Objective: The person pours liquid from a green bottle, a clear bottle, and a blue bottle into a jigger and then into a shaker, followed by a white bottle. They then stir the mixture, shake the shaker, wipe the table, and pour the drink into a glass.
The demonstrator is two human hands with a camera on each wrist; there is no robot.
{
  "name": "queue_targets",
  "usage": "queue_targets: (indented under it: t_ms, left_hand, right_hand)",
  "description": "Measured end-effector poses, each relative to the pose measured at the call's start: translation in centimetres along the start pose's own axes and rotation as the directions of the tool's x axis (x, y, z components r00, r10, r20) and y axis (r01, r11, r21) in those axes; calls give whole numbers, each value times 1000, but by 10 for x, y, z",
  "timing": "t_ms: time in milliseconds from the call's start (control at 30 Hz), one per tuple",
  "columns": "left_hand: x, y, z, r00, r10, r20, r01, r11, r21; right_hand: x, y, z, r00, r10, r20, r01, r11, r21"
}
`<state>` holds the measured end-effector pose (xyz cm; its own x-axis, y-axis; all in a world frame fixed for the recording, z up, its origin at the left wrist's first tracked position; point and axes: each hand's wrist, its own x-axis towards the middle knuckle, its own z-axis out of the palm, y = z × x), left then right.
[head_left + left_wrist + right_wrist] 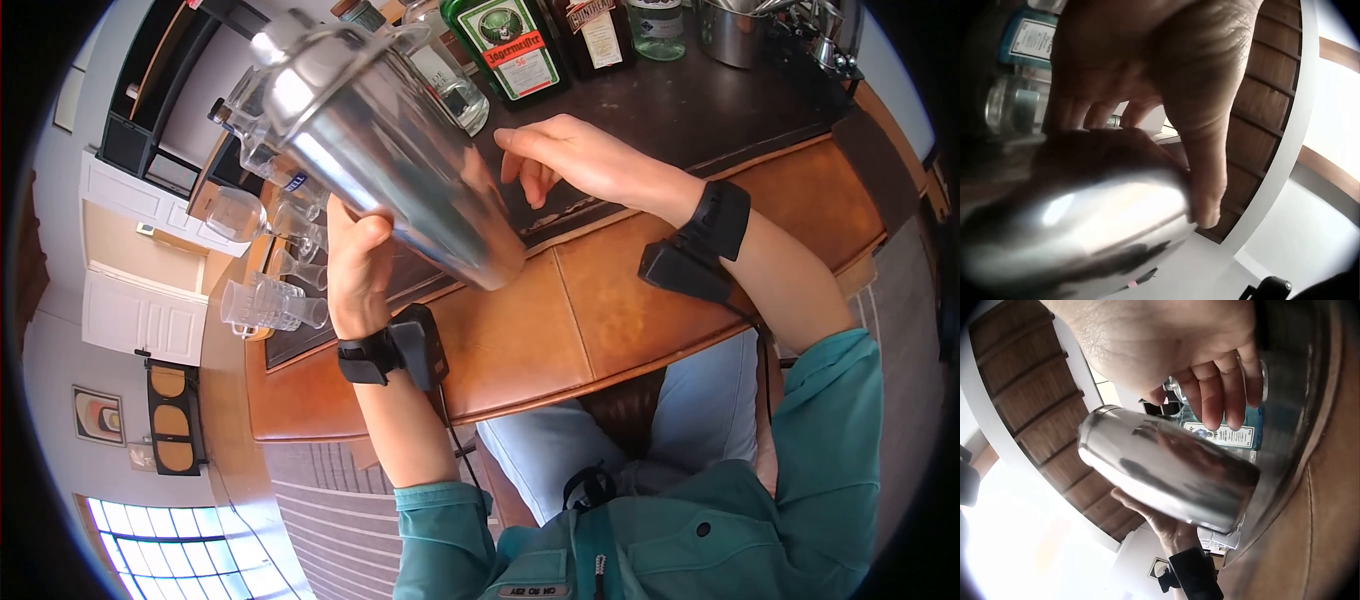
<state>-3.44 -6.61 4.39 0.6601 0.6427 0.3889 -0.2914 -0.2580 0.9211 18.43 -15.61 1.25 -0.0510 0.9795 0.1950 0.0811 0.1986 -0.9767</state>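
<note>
A shiny steel cocktail shaker [400,160], its lid and cap on, hangs tilted above the bar top. My left hand [358,262] grips it on its left side, thumb against the metal. In the left wrist view, the thumb [1205,181] lies along the shaker's curved wall. My right hand [595,165] is just right of the shaker, holding nothing, with its fingers loosely bent. From the right wrist, those fingers [1212,400] hang over the shaker body [1166,469], apart from it.
Behind the shaker stand a green Jägermeister bottle [508,45], a dark brown bottle [598,35] and clear bottles. Several glasses [270,300] line the left side. A steel cup with bar tools [730,35] is at the back right. Padded tan leather [520,350] edges the bar.
</note>
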Motion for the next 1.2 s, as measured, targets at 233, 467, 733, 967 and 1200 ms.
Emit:
queue_targets:
  t_ms: [233,467,733,967,1200]
  left_hand:
    - [5,-7,-1,984,-124,-127,132,990,54]
    - [9,-14,-13,991,-26,-128,56,969,239]
    - [10,-2,11,974,66,-215,-52,996,69]
    - [3,-3,0,993,25,-115,-37,994,-107]
    - [1,-7,-2,994,-61,-87,48,989,-137]
  right_hand:
    - [-2,-4,0,1000,26,12,-26,999,-27]
    - [-1,-2,-1,1000,-12,-22,12,1000,-25]
    - [0,-2,-1,1000,14,-7,-14,1000,-25]
    - [1,1,-3,1000,-26,-3,26,999,-26]
    - [-1,-3,-1,999,47,-19,-48,999,-24]
